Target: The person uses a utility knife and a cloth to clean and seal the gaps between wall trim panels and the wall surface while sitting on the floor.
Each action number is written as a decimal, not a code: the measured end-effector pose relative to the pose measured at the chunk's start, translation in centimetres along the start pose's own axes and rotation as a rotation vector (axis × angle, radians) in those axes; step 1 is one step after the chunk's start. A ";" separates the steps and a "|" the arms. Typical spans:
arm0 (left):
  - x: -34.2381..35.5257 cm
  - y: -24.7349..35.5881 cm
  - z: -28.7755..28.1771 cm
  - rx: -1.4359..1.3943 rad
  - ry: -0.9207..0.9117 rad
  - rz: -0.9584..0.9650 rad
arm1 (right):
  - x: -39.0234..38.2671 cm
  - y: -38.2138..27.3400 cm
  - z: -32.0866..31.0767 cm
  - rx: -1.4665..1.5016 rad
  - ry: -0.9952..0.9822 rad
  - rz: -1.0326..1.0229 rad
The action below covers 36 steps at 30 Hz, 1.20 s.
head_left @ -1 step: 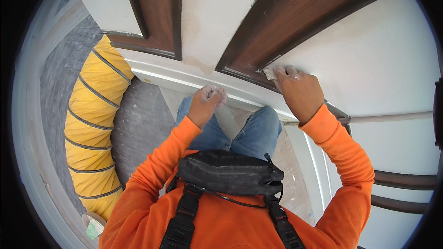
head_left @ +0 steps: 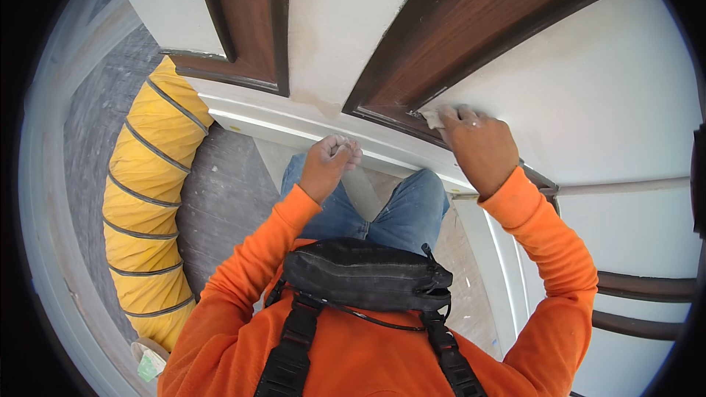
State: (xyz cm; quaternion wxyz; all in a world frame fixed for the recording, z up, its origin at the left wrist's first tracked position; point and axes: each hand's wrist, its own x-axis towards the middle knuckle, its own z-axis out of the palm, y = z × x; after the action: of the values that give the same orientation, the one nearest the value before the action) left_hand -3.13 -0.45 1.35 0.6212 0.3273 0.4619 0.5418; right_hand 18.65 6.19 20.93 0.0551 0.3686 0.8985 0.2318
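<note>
My right hand [head_left: 482,143] presses a small, whitish, dusty folded piece [head_left: 432,118], cloth or sandpaper, against the lower corner of a dark brown wood-grain frame [head_left: 412,66]. The frame is set on a white panel [head_left: 573,81]. Its fingers are pinched round the piece and coated with pale dust. My left hand [head_left: 329,165] hovers above my knees, near the white ledge below the panel. Its dusty fingers are curled together; whether anything is inside them is hidden.
A yellow ribbed duct hose [head_left: 147,206] stands on the dusty grey floor [head_left: 220,213] at my left. Another brown frame [head_left: 257,66] is at the upper left. A white ledge [head_left: 294,136] runs in front of my knees. Dark trim strips [head_left: 647,287] cross the white surface at the right.
My right hand has shifted very slightly to the right along the frame's corner, still gripping the whitish piece. My left hand has stayed in place.
</note>
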 end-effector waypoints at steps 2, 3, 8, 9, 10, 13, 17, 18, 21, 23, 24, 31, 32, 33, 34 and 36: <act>0.0 0.1 0.1 0.016 0.001 -0.008 | -1.2 1.0 0.1 0.002 -0.071 0.035; 0.1 0.0 0.2 0.002 -0.004 -0.007 | -1.6 1.4 0.1 0.002 -0.104 0.052; 0.3 -0.2 1.2 -0.019 -0.058 0.004 | -1.1 1.1 0.4 0.079 0.055 0.036; 0.3 -0.1 1.4 -0.021 -0.065 0.016 | -0.8 0.8 0.5 0.096 0.071 0.026; 0.3 0.0 1.6 -0.023 -0.072 0.027 | -0.6 0.5 0.8 0.087 0.064 0.024; 0.3 0.5 2.2 -0.028 -0.062 0.034 | -0.3 0.1 1.3 0.063 0.050 0.026; 0.2 0.3 2.1 -0.034 -0.052 0.012 | -0.8 0.5 1.1 0.039 0.055 0.017; 0.2 0.3 2.1 -0.019 -0.050 0.015 | -1.0 0.7 0.9 0.038 0.060 0.004; 0.1 0.1 1.9 0.007 -0.048 0.020 | -1.7 1.9 0.2 0.042 -0.060 0.028; 0.2 -0.5 1.7 -0.002 -0.053 0.019 | -1.6 1.7 0.0 0.056 -0.022 0.036; 0.2 -0.5 1.9 -0.004 -0.059 0.018 | -1.6 1.6 -0.1 0.063 -0.003 0.040; 0.2 -0.5 2.3 -0.038 -0.063 0.017 | -0.2 0.3 0.7 -0.017 -0.031 0.019; 0.1 -0.4 2.3 -0.035 -0.054 0.005 | -0.2 0.3 0.7 -0.022 -0.016 0.015; 0.0 -0.3 2.2 -0.027 -0.052 -0.001 | -0.2 0.2 0.8 -0.028 -0.001 0.011; -0.1 -0.3 2.2 -0.020 -0.050 -0.007 | -0.4 0.4 0.8 -0.031 -0.004 0.012; 0.0 -0.5 2.1 -0.013 -0.052 0.001 | -0.9 1.1 0.7 -0.036 -0.007 0.009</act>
State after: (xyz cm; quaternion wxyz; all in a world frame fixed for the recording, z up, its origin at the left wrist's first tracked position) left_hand -0.95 -0.36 1.67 0.6348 0.3374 0.4421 0.5364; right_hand 20.15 6.55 20.76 0.0639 0.3722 0.8924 0.2469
